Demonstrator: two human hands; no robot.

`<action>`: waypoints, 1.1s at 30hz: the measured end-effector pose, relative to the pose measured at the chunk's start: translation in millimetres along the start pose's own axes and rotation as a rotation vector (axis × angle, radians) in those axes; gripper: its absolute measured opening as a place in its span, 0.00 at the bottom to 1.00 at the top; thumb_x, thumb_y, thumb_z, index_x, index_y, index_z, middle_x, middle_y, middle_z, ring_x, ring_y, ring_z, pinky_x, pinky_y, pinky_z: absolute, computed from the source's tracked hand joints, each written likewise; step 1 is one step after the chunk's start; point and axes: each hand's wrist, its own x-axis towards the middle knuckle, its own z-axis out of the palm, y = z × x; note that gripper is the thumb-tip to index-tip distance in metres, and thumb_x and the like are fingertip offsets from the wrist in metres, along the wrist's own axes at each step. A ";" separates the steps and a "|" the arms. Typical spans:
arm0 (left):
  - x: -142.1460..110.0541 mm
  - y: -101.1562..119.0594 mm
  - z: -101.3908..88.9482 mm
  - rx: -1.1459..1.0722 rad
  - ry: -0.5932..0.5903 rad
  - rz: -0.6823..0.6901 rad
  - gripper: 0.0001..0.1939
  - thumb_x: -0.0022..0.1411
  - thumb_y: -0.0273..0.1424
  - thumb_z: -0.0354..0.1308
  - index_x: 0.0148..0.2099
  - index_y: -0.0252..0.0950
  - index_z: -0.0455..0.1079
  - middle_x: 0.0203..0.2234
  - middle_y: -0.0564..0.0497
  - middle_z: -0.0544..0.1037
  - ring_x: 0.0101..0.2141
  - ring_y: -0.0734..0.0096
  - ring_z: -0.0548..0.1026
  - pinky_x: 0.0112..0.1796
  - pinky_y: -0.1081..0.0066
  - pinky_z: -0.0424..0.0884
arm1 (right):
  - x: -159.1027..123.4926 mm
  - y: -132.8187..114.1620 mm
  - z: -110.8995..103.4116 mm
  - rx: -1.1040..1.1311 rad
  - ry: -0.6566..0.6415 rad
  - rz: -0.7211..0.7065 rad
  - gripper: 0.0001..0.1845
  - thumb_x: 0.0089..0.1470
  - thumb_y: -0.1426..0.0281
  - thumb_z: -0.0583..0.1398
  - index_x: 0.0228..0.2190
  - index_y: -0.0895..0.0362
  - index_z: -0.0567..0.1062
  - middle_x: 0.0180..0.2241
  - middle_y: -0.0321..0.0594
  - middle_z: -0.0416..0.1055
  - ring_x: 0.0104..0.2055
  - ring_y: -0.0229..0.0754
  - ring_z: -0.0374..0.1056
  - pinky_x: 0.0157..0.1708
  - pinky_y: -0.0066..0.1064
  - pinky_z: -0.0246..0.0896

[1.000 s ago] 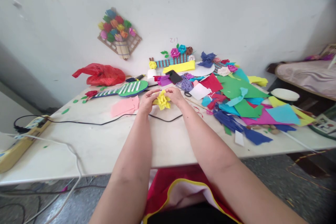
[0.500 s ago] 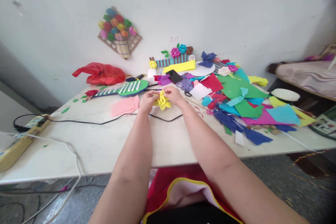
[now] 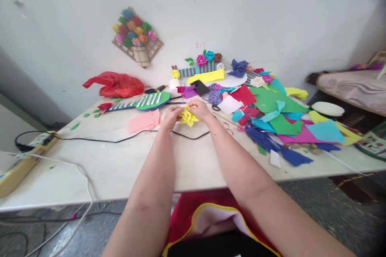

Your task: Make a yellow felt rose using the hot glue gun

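– In the head view, which way does the yellow paper flower [image 3: 188, 117] point?
– Its lower petals splay toward the front edge of the table [image 3: 199, 164]. It looks nearly as wide as tall, so I can't pick out a long axis.
– And where is it?
– Between the two hands, around the middle of the table's length; I can't tell whether it touches the surface.
– What can you count?
– One flower in hand. One red plastic bag [image 3: 120, 85] toward the back left corner, one green guitar-shaped piece [image 3: 153, 101] just in front of it, one power strip [image 3: 27, 162] at the left edge, one yellow strip [image 3: 206, 76] near the back edge. At least two overlapping pink sheets [image 3: 143, 122]. The coloured scraps [image 3: 277, 108] toward the right edge are too jumbled.
– The fingers?
– The right hand [image 3: 201, 110] pinches the flower's upper petals, thumb and fingertips close together. The left hand [image 3: 170, 117] curls its fingers in, gripping the left side; its tips are partly hidden.
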 end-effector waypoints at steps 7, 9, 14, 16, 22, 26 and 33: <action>2.4 -1.3 -1.6 0.051 -0.030 -0.007 0.17 0.35 0.40 0.70 0.25 0.35 0.70 0.19 0.51 0.74 0.22 0.70 0.73 0.25 0.72 0.68 | -3.0 -7.2 -2.2 -0.007 -0.009 0.045 0.04 0.44 0.73 0.62 0.26 0.57 0.78 0.37 0.39 0.77 0.43 0.43 0.70 0.49 0.35 0.63; 2.6 -1.0 -1.9 0.061 -0.018 0.000 0.16 0.35 0.39 0.70 0.25 0.35 0.70 0.19 0.51 0.74 0.21 0.70 0.72 0.25 0.72 0.68 | -4.1 -9.5 -2.5 0.014 -0.013 0.060 0.04 0.43 0.73 0.62 0.26 0.57 0.78 0.35 0.38 0.77 0.41 0.42 0.70 0.47 0.34 0.63; 3.3 -0.5 -2.5 0.027 0.031 -0.001 0.13 0.34 0.36 0.67 0.22 0.35 0.69 0.17 0.52 0.72 0.20 0.72 0.70 0.22 0.73 0.65 | -6.3 -11.4 -4.3 0.154 -0.072 0.105 0.09 0.49 0.68 0.57 0.24 0.57 0.77 0.27 0.36 0.74 0.35 0.40 0.69 0.38 0.30 0.63; 3.7 -0.4 -2.5 -0.007 0.049 -0.011 0.12 0.34 0.36 0.66 0.22 0.36 0.69 0.16 0.53 0.71 0.18 0.73 0.69 0.21 0.73 0.62 | -6.0 -9.4 -4.0 0.193 -0.083 0.131 0.10 0.48 0.68 0.56 0.24 0.57 0.77 0.26 0.35 0.73 0.34 0.40 0.68 0.35 0.29 0.62; 3.5 -0.2 0.1 -0.132 0.105 0.004 0.11 0.35 0.35 0.65 0.23 0.36 0.69 0.15 0.56 0.69 0.17 0.75 0.66 0.20 0.73 0.61 | -3.2 -1.4 1.9 0.217 -0.083 0.187 0.09 0.42 0.70 0.58 0.24 0.57 0.78 0.24 0.34 0.73 0.32 0.39 0.68 0.36 0.29 0.64; 3.3 -0.2 1.6 -0.156 0.100 0.021 0.11 0.35 0.34 0.66 0.22 0.36 0.69 0.15 0.56 0.70 0.19 0.74 0.68 0.23 0.72 0.63 | -4.7 -4.0 1.7 0.224 -0.093 0.207 0.07 0.40 0.70 0.58 0.22 0.58 0.77 0.21 0.32 0.71 0.29 0.37 0.66 0.34 0.28 0.63; 5.3 -3.7 -2.8 -0.138 0.103 0.003 0.10 0.35 0.33 0.66 0.23 0.36 0.69 0.15 0.55 0.71 0.17 0.75 0.66 0.21 0.73 0.60 | -6.2 -14.5 -11.5 0.350 0.075 0.304 0.10 0.46 0.65 0.58 0.25 0.57 0.76 0.26 0.35 0.74 0.29 0.37 0.68 0.31 0.27 0.63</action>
